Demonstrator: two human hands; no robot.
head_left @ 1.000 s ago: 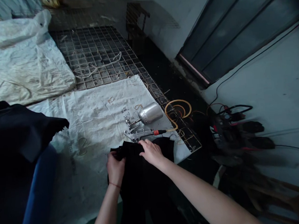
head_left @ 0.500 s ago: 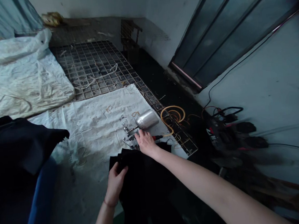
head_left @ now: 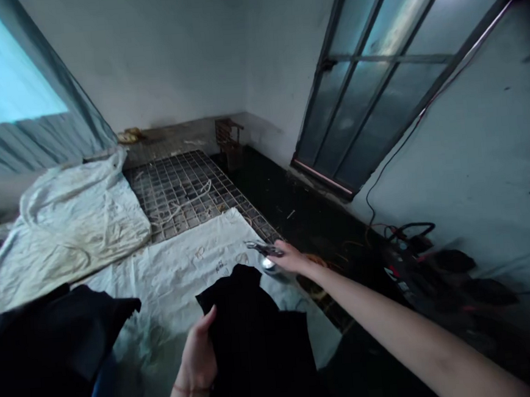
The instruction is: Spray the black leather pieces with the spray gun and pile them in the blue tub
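Note:
My right hand (head_left: pixel 292 257) is closed around a spray gun (head_left: pixel 265 248), raised over the right side of the white sheet (head_left: pixel 169 267). Its metal cup (head_left: pixel 269 264) hangs below and is partly hidden. With my left hand (head_left: pixel 202 350) I grip the left edge of a black cloth piece (head_left: pixel 258 340), the thumb lying on top. The cloth is held up in front of me, between my two hands. More black fabric (head_left: pixel 51 344) lies at the left, over a blue edge (head_left: pixel 99 389).
Beyond the sheet, a wire mesh (head_left: pixel 177 196) carries loose cords. A crumpled pale cover (head_left: pixel 83 219) lies to the left. At the right, a dark machine (head_left: pixel 430 265) stands by the wall, and a hose (head_left: pixel 318 260) curls near my right wrist. A small wooden chair (head_left: pixel 229 140) stands farther back.
My right hand has picked the spray gun up off the sheet and turned it, its cup now underneath. My left hand has lifted the black cloth. The view has tilted upward.

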